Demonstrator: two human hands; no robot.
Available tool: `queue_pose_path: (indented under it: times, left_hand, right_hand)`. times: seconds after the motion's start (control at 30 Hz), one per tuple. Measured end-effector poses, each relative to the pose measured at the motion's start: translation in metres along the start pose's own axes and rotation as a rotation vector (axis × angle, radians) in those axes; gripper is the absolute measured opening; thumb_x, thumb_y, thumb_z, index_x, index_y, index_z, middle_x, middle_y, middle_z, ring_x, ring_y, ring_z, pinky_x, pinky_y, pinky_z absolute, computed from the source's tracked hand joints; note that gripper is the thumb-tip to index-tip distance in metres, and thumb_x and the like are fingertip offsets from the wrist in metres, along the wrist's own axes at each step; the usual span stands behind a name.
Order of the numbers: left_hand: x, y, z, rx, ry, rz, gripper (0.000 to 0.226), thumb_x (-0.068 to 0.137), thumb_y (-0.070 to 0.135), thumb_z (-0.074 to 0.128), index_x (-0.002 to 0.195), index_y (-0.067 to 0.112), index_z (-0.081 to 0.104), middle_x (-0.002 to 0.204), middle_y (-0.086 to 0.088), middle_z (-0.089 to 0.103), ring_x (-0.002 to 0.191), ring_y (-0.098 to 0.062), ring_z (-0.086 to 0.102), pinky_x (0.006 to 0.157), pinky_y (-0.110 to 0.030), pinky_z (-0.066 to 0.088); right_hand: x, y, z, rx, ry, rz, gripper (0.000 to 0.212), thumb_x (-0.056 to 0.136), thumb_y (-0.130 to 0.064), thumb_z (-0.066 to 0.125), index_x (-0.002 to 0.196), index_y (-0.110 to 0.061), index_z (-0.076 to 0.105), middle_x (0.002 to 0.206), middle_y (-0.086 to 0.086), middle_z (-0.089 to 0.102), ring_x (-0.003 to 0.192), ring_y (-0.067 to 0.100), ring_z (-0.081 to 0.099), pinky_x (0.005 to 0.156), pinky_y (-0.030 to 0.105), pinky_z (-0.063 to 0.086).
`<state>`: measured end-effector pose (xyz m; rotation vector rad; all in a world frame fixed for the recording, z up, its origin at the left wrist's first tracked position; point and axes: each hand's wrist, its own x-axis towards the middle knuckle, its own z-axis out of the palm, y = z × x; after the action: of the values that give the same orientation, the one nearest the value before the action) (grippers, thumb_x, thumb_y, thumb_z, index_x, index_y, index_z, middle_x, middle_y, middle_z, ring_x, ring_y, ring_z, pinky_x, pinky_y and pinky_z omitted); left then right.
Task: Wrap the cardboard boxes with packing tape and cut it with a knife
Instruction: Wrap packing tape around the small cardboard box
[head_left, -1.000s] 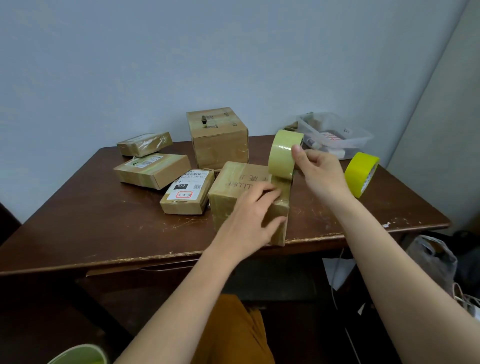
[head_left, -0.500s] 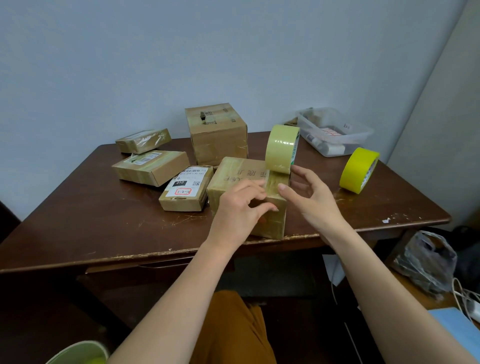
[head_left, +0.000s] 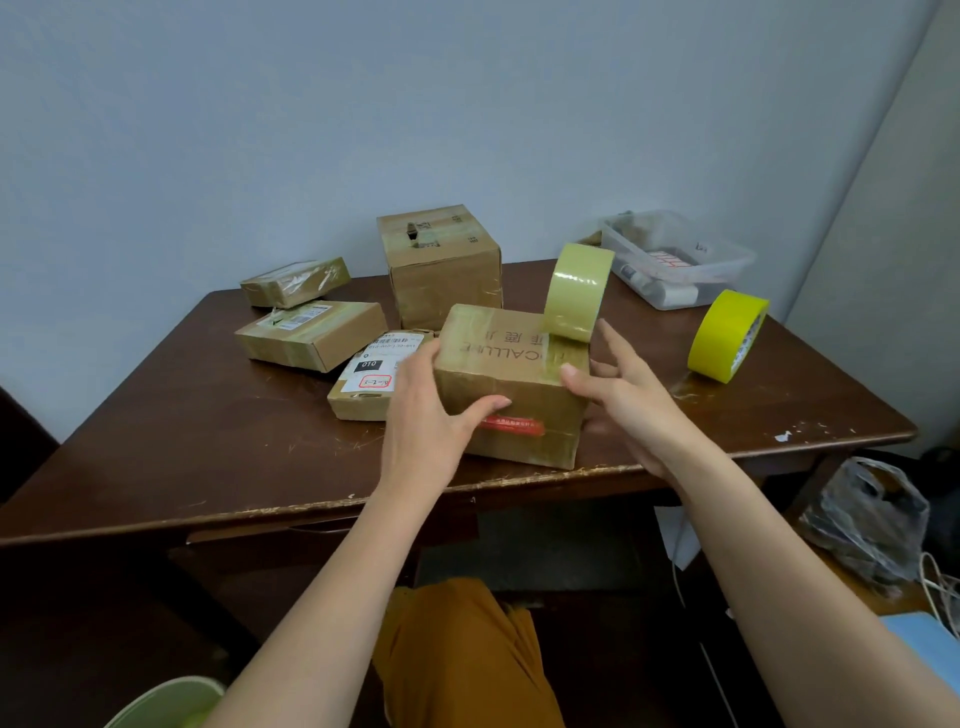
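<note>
- A small flat box (head_left: 295, 281) wrapped in clear tape is seen at the far left of the brown table (head_left: 156, 441), close to the wall.
- Just in front of it, a wider flat carton (head_left: 311, 335) with a white label is laid.
- A labelled parcel (head_left: 371, 376) marked "010" is set beside that carton, its right edge hidden behind the left hand.
- A tall cube-shaped box (head_left: 441, 265) is stood at the back, behind the others.
- The left hand (head_left: 423, 415) is curled round the left end of the printed cardboard box (head_left: 511, 382): the thumb is pressed on the front face and the fingers are wrapped over the top left edge.
- This printed cardboard box is placed near the front edge of the table, with a red label on its front face.
- A pale olive tape roll (head_left: 576, 291) is stood on edge on the box's top right corner; a strip of its tape appears stuck down onto the top.
- The right hand (head_left: 623, 400) is held spread at the box's right end, fingers straight; the thumb tip is touching the top right edge, and nothing is gripped.
- A clear plastic tub (head_left: 675, 260) is kept at the back right.
- A bright yellow tape roll (head_left: 727, 335) is stood on edge well right of the box.
</note>
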<state>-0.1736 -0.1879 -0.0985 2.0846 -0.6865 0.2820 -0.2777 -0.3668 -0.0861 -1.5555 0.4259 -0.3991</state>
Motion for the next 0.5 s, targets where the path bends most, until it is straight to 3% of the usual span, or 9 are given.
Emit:
queue_pose_path:
  times: [0.13, 0.27, 0.4, 0.43, 0.5]
  left_hand:
    - [-0.012, 0.013, 0.014, -0.123, -0.067, 0.037, 0.073, 0.084, 0.027, 0.077, 0.147, 0.021, 0.042, 0.143, 0.002, 0.052, 0.129, -0.007, 0.044, 0.108, -0.041, 0.045]
    - [-0.017, 0.030, 0.032, -0.187, -0.204, 0.075, 0.074, 0.093, 0.018, 0.067, 0.154, 0.027, 0.026, 0.153, -0.002, 0.042, 0.138, -0.021, 0.043, 0.111, -0.047, 0.041]
    - [-0.014, 0.038, 0.043, -0.221, -0.287, 0.099, 0.078, 0.095, 0.015, 0.063, 0.156, 0.031, 0.018, 0.159, 0.001, 0.032, 0.146, -0.016, 0.029, 0.118, -0.044, 0.032]
    - [-0.013, 0.037, 0.044, -0.219, -0.299, 0.096, 0.078, 0.095, 0.015, 0.063, 0.156, 0.031, 0.017, 0.159, 0.002, 0.031, 0.146, -0.016, 0.028, 0.118, -0.044, 0.032]
    - [-0.013, 0.032, 0.046, -0.221, -0.318, 0.075, 0.078, 0.095, 0.014, 0.063, 0.156, 0.030, 0.017, 0.159, 0.002, 0.031, 0.146, -0.015, 0.028, 0.118, -0.044, 0.032]
  right_hand:
    - [0.005, -0.002, -0.015, -0.056, 0.156, -0.011, 0.052, 0.102, -0.016, 0.051, 0.150, -0.033, 0.040, 0.127, -0.001, 0.066, 0.108, 0.017, 0.067, 0.093, 0.043, 0.055]
    - [0.010, -0.003, -0.039, -0.089, 0.278, -0.031, 0.046, 0.103, -0.011, 0.040, 0.145, -0.029, 0.049, 0.138, -0.007, 0.059, 0.121, 0.018, 0.059, 0.103, 0.044, 0.048]
    - [0.009, -0.002, -0.052, -0.121, 0.356, -0.025, 0.039, 0.104, -0.015, 0.037, 0.123, -0.040, 0.061, 0.103, -0.033, 0.068, 0.099, 0.007, 0.066, 0.086, 0.038, 0.053]
    - [0.009, -0.002, -0.052, -0.133, 0.366, -0.027, 0.039, 0.104, -0.015, 0.037, 0.119, -0.042, 0.062, 0.103, -0.030, 0.069, 0.099, 0.007, 0.066, 0.088, 0.039, 0.053]
    - [0.009, 0.000, -0.049, -0.180, 0.364, -0.044, 0.040, 0.105, -0.016, 0.035, 0.130, -0.037, 0.058, 0.124, -0.013, 0.067, 0.115, 0.015, 0.062, 0.103, 0.046, 0.048]
